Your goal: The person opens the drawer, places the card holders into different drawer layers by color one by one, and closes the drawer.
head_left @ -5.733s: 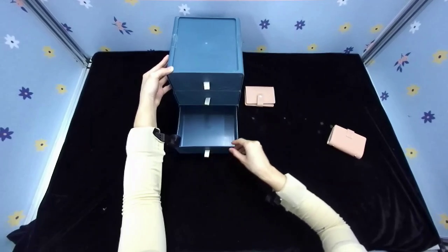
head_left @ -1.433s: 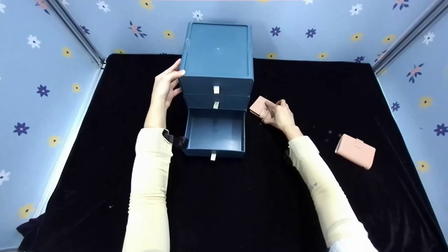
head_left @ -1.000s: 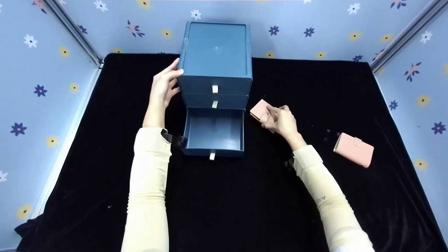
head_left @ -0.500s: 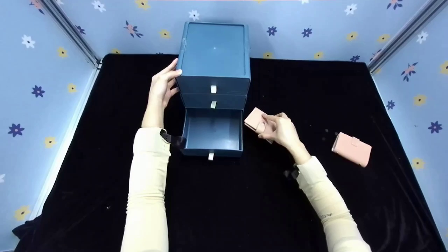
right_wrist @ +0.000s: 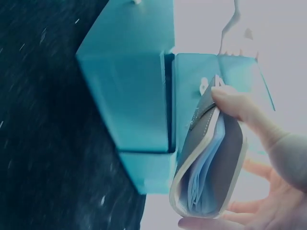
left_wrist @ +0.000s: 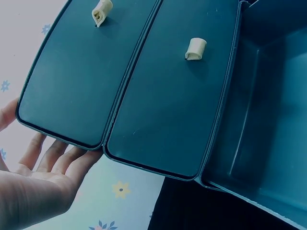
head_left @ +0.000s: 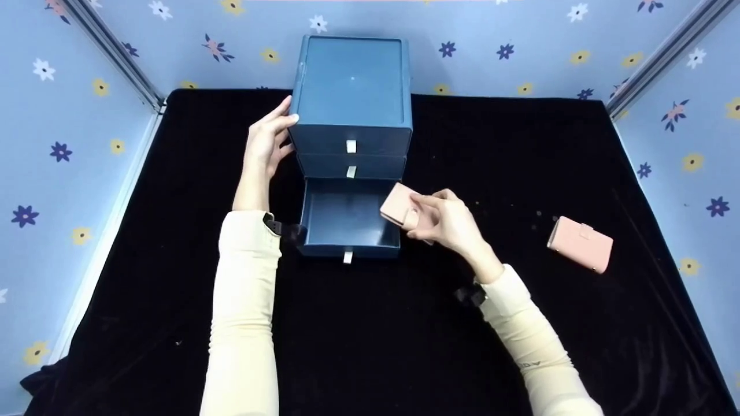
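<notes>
A blue three-drawer box (head_left: pixel 352 81) stands at the back, its bottom drawer (head_left: pixel 347 216) pulled out with a bare floor. My left hand (head_left: pixel 266 141) rests against the box's left side, thumb at the top front corner. In the left wrist view its fingers (left_wrist: pixel 64 160) reach along the side, fairly straight. My right hand (head_left: pixel 451 225) pinches a pink snap-strap wallet (head_left: pixel 399 205) between thumb and fingers, tilted and overlapping the drawer's right edge. The right wrist view shows that wallet (right_wrist: pixel 206 163) end-on, with thin inner sleeves between its covers.
A second pink wallet (head_left: pixel 581 244) lies to the right on the black cloth (head_left: pixel 370 346). Two upper drawers with white pull tabs (head_left: pixel 351 146) are closed. Flower-patterned walls (head_left: pixel 491 34) enclose the back and sides.
Earlier my right hand was at the open drawer's front corner. It then took hold of the wallet beside the box and carried it left to the drawer's edge. The left hand stayed put.
</notes>
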Motion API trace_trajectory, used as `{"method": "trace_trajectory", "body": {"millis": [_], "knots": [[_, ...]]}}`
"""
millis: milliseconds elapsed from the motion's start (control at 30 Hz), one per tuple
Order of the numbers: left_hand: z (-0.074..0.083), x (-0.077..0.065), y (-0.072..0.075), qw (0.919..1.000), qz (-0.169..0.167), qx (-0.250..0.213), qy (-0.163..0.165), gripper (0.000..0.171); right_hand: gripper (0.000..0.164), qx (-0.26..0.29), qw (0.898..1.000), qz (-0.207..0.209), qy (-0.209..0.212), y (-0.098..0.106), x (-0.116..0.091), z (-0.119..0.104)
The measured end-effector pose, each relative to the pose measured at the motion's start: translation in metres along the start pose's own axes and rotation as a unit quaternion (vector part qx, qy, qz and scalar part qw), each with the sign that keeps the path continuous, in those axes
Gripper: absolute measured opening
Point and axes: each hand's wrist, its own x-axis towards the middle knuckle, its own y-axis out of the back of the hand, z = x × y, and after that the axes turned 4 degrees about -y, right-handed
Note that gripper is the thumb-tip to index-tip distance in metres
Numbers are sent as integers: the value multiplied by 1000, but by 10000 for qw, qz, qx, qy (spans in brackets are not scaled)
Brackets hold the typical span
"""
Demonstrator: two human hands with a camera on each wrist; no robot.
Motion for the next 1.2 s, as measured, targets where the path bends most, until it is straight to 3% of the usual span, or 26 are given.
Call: {"method": "trace_trajectory", "body": {"millis": [500,1200], "knots": [[-1,0,1,10000,-52,-24,54,56,69,367,9982,-212,414,-24,13,-36],[0,0,-1,9998,27,-111,156,56,72,-36,9962,-634,602,-61,38,-64]]}}
